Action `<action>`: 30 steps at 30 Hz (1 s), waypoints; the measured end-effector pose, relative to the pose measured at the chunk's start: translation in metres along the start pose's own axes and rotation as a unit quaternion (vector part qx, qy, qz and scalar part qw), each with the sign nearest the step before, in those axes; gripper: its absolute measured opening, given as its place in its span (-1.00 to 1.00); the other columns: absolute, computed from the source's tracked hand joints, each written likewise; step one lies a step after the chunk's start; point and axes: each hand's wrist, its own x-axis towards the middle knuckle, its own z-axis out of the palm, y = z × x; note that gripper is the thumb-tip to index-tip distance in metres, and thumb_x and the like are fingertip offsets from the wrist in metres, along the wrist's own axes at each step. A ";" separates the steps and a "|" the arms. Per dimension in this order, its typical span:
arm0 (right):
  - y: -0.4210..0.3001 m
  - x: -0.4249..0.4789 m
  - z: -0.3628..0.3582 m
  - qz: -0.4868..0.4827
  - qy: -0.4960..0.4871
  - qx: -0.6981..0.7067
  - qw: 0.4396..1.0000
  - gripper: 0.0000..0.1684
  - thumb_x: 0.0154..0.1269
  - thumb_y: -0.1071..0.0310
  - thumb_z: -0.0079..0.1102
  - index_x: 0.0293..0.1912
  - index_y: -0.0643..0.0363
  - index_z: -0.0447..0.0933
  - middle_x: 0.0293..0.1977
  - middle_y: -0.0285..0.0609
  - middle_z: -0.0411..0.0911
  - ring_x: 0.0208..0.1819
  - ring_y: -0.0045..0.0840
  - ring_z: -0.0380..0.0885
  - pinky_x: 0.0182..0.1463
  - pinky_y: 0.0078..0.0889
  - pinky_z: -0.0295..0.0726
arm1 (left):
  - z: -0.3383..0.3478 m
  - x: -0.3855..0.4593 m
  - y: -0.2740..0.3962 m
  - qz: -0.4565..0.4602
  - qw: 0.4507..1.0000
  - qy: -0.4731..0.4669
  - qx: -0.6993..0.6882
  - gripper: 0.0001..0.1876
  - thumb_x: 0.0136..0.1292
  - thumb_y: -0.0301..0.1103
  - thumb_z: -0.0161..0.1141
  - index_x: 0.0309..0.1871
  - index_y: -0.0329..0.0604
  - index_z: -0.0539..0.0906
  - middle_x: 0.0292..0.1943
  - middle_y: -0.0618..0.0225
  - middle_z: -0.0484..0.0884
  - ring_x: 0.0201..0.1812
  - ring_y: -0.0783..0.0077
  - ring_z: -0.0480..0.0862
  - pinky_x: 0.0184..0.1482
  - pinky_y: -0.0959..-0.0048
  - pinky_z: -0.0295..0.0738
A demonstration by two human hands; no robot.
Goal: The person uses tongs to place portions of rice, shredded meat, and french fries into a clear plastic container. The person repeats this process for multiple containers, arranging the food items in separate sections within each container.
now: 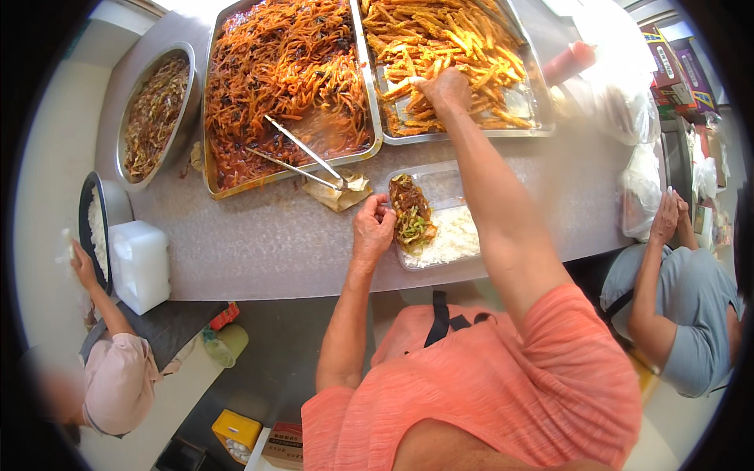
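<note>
My right hand (446,89) reaches into a metal tray of yellow-orange fried strips (453,29), its fingers closed around some strips and partly hidden. At the left rim of a clear plastic meal box (434,172) is my left hand (374,226), fingers curled; whether they grip the rim is unclear. White rice (452,235) lies in the box's near section. Dark brown noodles with green vegetable pieces (412,212) fill its left side. My right forearm covers the box's right part.
Left of the fried strips stands a metal tray of red-orange shredded vegetables (283,70), with metal tongs (312,156) on its near edge. A bowl of noodles (154,118) and a white plastic block (139,265) are farther left. Other people's hands (82,262) (665,221) show at both sides.
</note>
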 end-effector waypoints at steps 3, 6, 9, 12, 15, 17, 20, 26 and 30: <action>-0.004 -0.002 -0.005 0.034 0.019 0.005 0.999 -0.52 -0.01 0.08 0.39 -0.15 0.17 0.59 -0.11 -0.07 0.61 -0.07 -0.31 0.61 -0.02 -0.27 0.60 | 0.002 0.003 -0.005 0.014 1.000 0.003 0.013 -0.75 0.16 -0.50 0.11 -0.07 -0.33 0.53 -0.52 0.48 0.51 -0.58 0.71 0.44 -0.58 0.65 0.37; 0.003 0.029 0.008 0.034 0.057 0.087 0.994 -0.62 0.01 0.20 0.28 -0.17 0.19 0.59 -0.15 -0.08 0.61 -0.09 -0.31 0.61 -0.03 -0.33 0.59 | 0.003 0.003 0.007 -0.011 1.000 0.011 0.013 -0.73 0.10 -0.45 0.12 -0.12 -0.33 0.56 -0.57 0.30 0.57 -0.54 0.48 0.56 -0.43 0.45 0.48; 0.036 0.073 0.041 -0.020 0.015 0.311 0.950 -0.68 -0.14 0.47 0.38 -0.29 0.24 0.53 -0.42 -0.11 0.59 -0.40 -0.43 0.58 -0.38 -0.31 0.57 | 0.005 0.005 0.000 0.006 1.000 0.017 0.019 -0.75 0.11 -0.46 0.12 -0.12 -0.33 0.56 -0.56 0.34 0.56 -0.55 0.53 0.54 -0.47 0.50 0.47; 0.028 0.041 0.006 -0.041 -0.091 0.433 0.896 -0.68 -0.14 0.50 0.40 -0.30 0.26 0.52 -0.48 -0.13 0.59 -0.54 -0.55 0.52 -0.50 -0.42 0.49 | 0.003 0.004 0.001 0.036 0.999 0.014 0.035 -0.74 0.13 -0.49 0.11 -0.09 -0.33 0.55 -0.53 0.45 0.54 -0.56 0.66 0.50 -0.54 0.62 0.43; 0.030 0.025 -0.024 -0.054 -0.150 0.448 0.880 -0.69 -0.14 0.52 0.41 -0.31 0.20 0.53 -0.54 -0.20 0.57 -0.65 -0.66 0.46 -0.64 -0.56 0.39 | 0.003 0.008 -0.003 0.024 0.999 0.001 0.027 -0.75 0.12 -0.49 0.11 -0.11 -0.32 0.56 -0.53 0.44 0.55 -0.55 0.65 0.51 -0.54 0.62 0.44; 0.032 0.018 -0.036 -0.111 -0.207 0.428 0.873 -0.72 -0.11 0.45 0.43 -0.33 0.18 0.54 -0.57 -0.24 0.56 -0.66 -0.71 0.46 -0.66 -0.67 0.35 | 0.002 0.009 -0.010 0.015 0.999 0.000 0.028 -0.76 0.12 -0.49 0.12 -0.11 -0.32 0.56 -0.53 0.44 0.55 -0.55 0.65 0.51 -0.54 0.61 0.44; 0.033 -0.001 -0.063 -0.197 -0.262 0.326 0.887 -0.71 -0.04 0.42 0.41 -0.27 0.22 0.56 -0.52 -0.28 0.57 -0.53 -0.62 0.54 -0.47 -0.56 0.47 | 0.001 0.011 -0.006 0.013 0.999 -0.013 0.045 -0.75 0.13 -0.50 0.10 -0.09 -0.31 0.54 -0.51 0.45 0.55 -0.52 0.66 0.52 -0.55 0.61 0.45; 0.026 -0.081 -0.098 -0.367 -0.282 -0.190 0.866 -0.78 -0.06 0.37 0.32 -0.29 0.08 0.64 -0.51 -0.22 0.62 -0.45 -0.49 0.59 -0.36 -0.34 0.56 | 0.002 0.010 -0.008 -0.009 1.000 0.006 0.008 -0.75 0.06 -0.45 0.13 -0.17 -0.33 0.56 -0.56 0.25 0.59 -0.52 0.40 0.58 -0.40 0.41 0.50; 0.061 -0.096 -0.061 -0.462 -0.243 -0.339 0.783 -0.85 -0.07 0.35 0.23 -0.38 0.04 0.65 -0.45 -0.11 0.62 -0.34 -0.23 0.62 -0.32 -0.21 0.57 | 0.001 0.009 -0.006 -0.012 1.000 0.009 0.011 -0.76 0.06 -0.46 0.12 -0.17 -0.33 0.56 -0.57 0.28 0.57 -0.54 0.42 0.56 -0.42 0.43 0.49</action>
